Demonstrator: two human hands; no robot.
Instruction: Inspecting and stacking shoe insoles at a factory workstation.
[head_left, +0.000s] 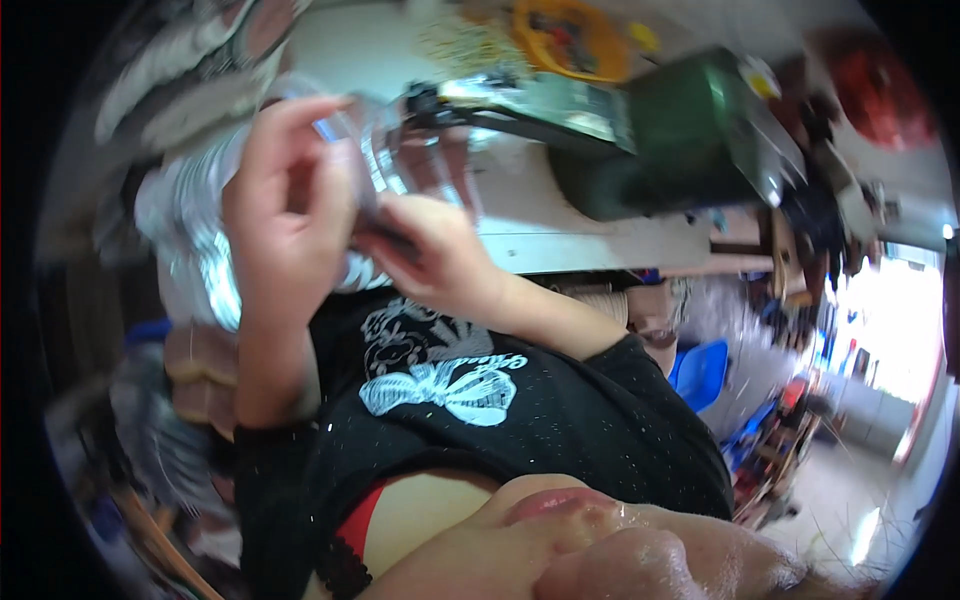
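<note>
My left hand (pixel 285 200) is raised, its fingers curled together near the table edge. Close beside it, my right hand (pixel 435 250) pinches a dark, flat strip-like piece (pixel 388 238) whose kind I cannot make out. Motion blurs both hands, and the left fingers hide most of what lies between them. Behind the fingers shows shiny clear plastic (pixel 385 165); whether a hand touches it I cannot tell. To the right of the hands stands a green machine (pixel 670 135) like a sewing machine, its narrow arm (pixel 520 115) reaching toward them.
A white tabletop (pixel 350 45) carries the machine, an orange basket (pixel 572 40) of small items and a pale yellowish tangle (pixel 465 45). Stacked shiny clear items (pixel 195 225) stand left of my left hand. A blue plastic thing (pixel 700 375) is below right; a red rounded object (pixel 885 90) is far right.
</note>
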